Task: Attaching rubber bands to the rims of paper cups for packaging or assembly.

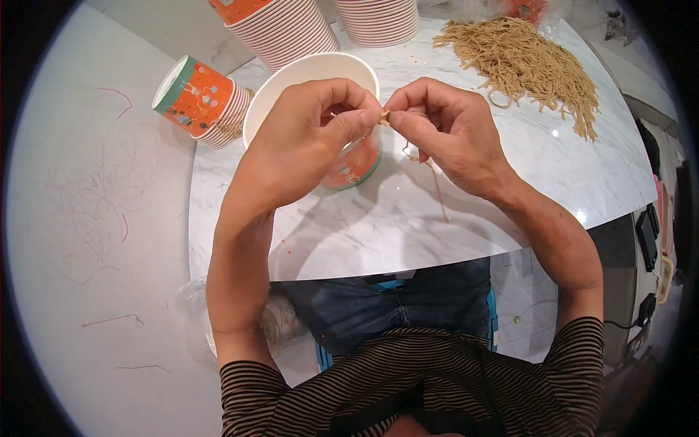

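Note:
Over the near side of a large white-lined paper bucket (313, 69) with an orange and green outside, both my hands meet fingertip to fingertip. Thumb and forefinger of my left hand (306, 138) pinch one side of a tan cord (385, 117). The thumb and fingers of my right hand (459, 135) close on its other side, almost touching the left. Below the right hand, a loose cord end (438, 193) hangs down. The cord bunches at the fingertips, and whether it is knotted there I cannot tell. My left hand hides part of the bucket.
A heap of cut tan cords (528, 65) lies at the far right of the marble-patterned table (422, 237). Stacked paper buckets (284, 36) and another stack (378, 22) stand at the back. A smaller orange stack (200, 98) leans at the left by the wall (95, 218).

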